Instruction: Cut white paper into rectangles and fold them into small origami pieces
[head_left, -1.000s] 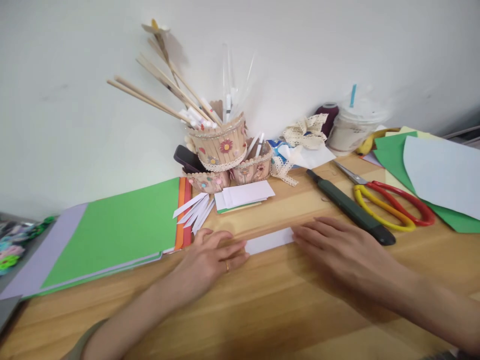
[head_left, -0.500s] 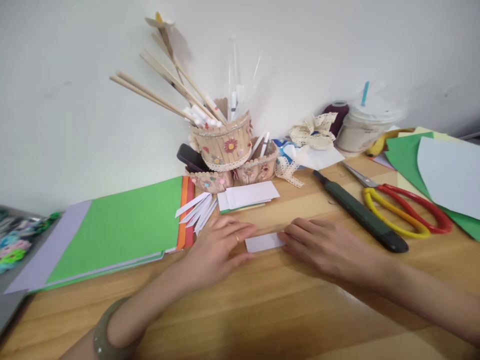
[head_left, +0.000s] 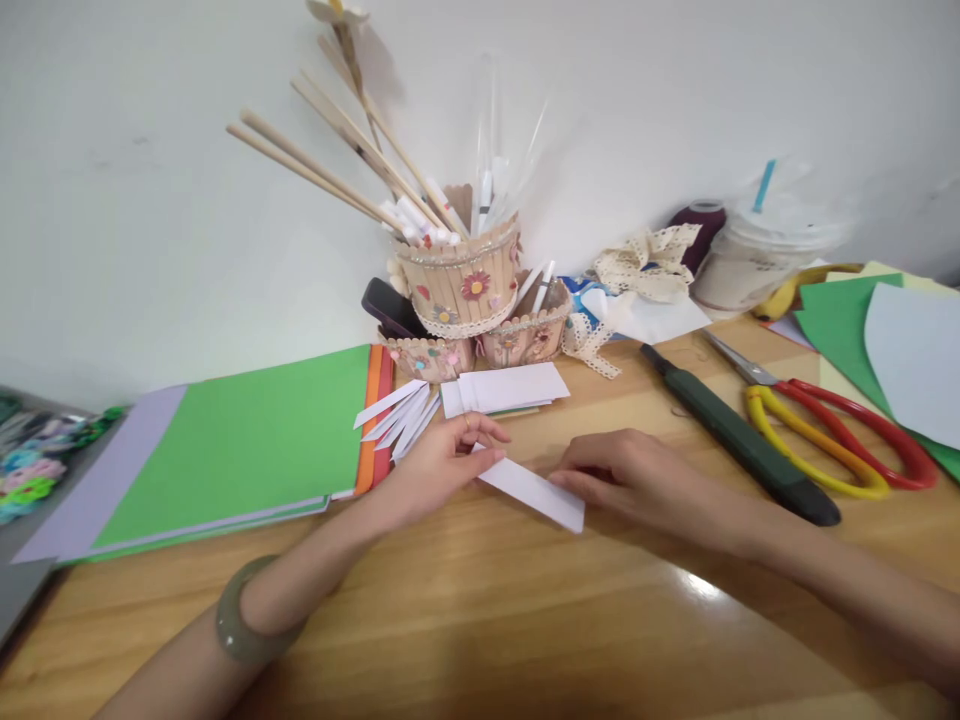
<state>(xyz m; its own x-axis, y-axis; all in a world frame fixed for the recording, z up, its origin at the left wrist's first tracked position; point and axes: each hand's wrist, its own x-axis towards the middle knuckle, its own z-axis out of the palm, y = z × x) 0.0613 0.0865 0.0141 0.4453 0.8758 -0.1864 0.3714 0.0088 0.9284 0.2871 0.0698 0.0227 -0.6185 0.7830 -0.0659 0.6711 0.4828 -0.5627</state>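
A white paper strip (head_left: 534,492) slants down to the right, just above or on the wooden table. My left hand (head_left: 442,465), with a ring on one finger and a bangle on the wrist, pinches the strip's left end between thumb and fingers. Close by the strip's upper right edge, my right hand (head_left: 630,480) has loosely bent fingers, thumb and forefinger apart, holding nothing that I can see. Behind the left hand lie a small stack of white paper pieces (head_left: 517,388) and a fan of narrow folded white strips (head_left: 409,420).
Coloured paper sheets (head_left: 247,450) lie at the left. Decorated wooden-stick holders (head_left: 457,290) with pens and sticks stand by the wall. At the right are a dark green craft knife or pen-like tool (head_left: 735,430), scissors (head_left: 817,430), a lidded cup (head_left: 757,265) and more paper (head_left: 915,350).
The strip has turned from lying level to slanting down rightward, its left end now in my left hand. My right hand has come off its right end. The view has shifted slightly.
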